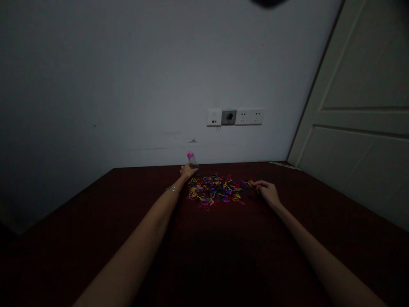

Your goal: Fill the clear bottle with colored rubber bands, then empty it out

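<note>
A small clear bottle with a pink cap (192,160) leans to the left near the back edge of the table. My left hand (188,171) is closed round its lower part. Many small loops (215,190), like rubber bands in yellow, pink, blue, red and green, lie spread in a loose pile on the dark red table. At the pile's right edge, my right hand (266,191) has its fingertips together at a yellow loop (250,183); whether it grips the loop is too small and dark to tell.
Behind the dark red table (204,256) rises a pale wall with sockets (249,117). A panelled white door (358,145) stands along the right side. A thin flat strip (284,165) lies at the back right corner.
</note>
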Tool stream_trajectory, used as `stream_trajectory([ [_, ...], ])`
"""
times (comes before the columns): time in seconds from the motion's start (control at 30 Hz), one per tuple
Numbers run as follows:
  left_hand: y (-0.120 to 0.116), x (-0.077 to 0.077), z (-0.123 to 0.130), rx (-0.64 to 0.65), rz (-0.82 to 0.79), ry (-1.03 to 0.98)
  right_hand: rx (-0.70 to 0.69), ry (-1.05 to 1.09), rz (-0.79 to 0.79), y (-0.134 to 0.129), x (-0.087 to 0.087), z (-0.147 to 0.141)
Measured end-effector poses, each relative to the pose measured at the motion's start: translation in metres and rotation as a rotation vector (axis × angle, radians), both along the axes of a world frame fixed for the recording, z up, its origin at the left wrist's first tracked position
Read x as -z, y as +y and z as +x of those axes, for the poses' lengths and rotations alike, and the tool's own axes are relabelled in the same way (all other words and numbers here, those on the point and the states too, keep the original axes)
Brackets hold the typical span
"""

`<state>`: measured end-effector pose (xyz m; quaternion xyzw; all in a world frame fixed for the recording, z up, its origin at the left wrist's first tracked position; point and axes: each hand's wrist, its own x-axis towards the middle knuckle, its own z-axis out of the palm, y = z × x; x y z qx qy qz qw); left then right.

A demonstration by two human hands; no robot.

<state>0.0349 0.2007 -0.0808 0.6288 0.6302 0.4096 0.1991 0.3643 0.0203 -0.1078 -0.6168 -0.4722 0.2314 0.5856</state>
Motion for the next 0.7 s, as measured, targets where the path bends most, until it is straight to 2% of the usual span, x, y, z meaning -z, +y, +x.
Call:
stream_trajectory([
  [0.13, 0.003, -0.004, 0.006, -0.008, -0.007, 0.084, -0.014, 0.028, 0.000, 0.001, 0.001, 0.001],
  [0.5, 0.007, 0.000, 0.005, -0.031, -0.050, 0.060, -0.021, 0.002, -0.018, 0.003, 0.004, 0.003],
  [0.7, 0.005, 0.011, -0.008, 0.068, -0.067, 0.126, -0.012, -0.016, -0.013, 0.003, 0.003, 0.003],
])
